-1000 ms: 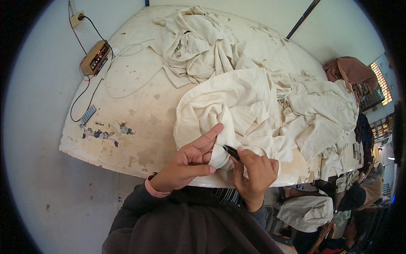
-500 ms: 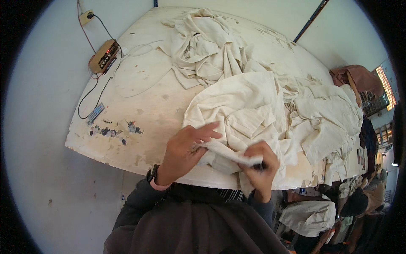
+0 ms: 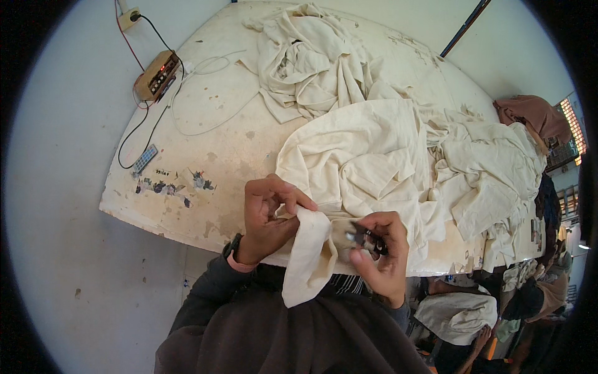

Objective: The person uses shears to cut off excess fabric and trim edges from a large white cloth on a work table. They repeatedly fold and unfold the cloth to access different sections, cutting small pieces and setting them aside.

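Observation:
Near the table's front edge, my left hand (image 3: 265, 218) pinches the edge of a cream cloth garment (image 3: 358, 143) between thumb and fingers. A folded strip of cloth (image 3: 306, 252) hangs down from that grip, over my lap. Close by on the right, my right hand (image 3: 391, 258) is closed around small black thread snips (image 3: 376, 243). Their metal tip points left toward the cloth and is blurred; whether it touches the cloth I cannot tell. The bulk of the garment lies crumpled on the table beyond both hands.
More cream cloth lies in a heap (image 3: 305, 56) at the back and another heap (image 3: 492, 168) to the right. On the left of the worn white table (image 3: 218, 131) are a brown corded box (image 3: 157, 76) and a remote control (image 3: 145, 159). Another person's hand (image 3: 481, 340) shows at lower right.
The cloth strip, stretched between both hands before, now hangs down from my left hand. My right hand has turned, bringing the snips into clearer view.

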### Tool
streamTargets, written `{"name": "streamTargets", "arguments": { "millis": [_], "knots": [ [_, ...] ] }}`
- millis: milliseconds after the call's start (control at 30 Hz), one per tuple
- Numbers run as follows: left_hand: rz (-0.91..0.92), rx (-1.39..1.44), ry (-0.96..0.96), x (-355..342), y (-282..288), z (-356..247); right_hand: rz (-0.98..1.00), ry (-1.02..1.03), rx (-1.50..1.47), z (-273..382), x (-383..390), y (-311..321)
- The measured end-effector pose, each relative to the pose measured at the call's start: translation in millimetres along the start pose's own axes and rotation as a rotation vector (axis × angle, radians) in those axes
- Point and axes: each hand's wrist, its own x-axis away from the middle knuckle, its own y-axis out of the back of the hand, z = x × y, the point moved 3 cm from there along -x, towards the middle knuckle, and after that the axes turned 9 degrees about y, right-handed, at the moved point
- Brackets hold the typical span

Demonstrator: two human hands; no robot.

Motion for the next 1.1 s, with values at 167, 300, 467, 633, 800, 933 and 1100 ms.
{"name": "streamTargets", "arguments": {
  "millis": [167,300,467,633,800,933,1100],
  "knots": [
    [0.059,0.004,-0.013,-3,-3,-2,0.284,0.236,0.549,10,-6,-6],
    [0.054,0.004,0.007,-1,-5,-5,0.340,0.272,0.639,16,-8,-12],
    [0.034,-0.060,0.013,1,-4,-2,0.299,0.252,0.599,15,-6,-11],
    [0.091,-0.075,0.011,-5,-8,-2,0.308,0.301,0.695,15,-5,-7],
    [0.073,-0.107,0.001,-2,-4,0,0.311,0.300,0.642,12,-5,-11],
    [0.098,-0.081,0.015,-5,-5,0,0.317,0.202,0.576,8,-4,-7],
    [0.092,-0.122,0.017,-4,-3,0,0.308,0.030,0.315,-13,2,-8]
  ]
}}
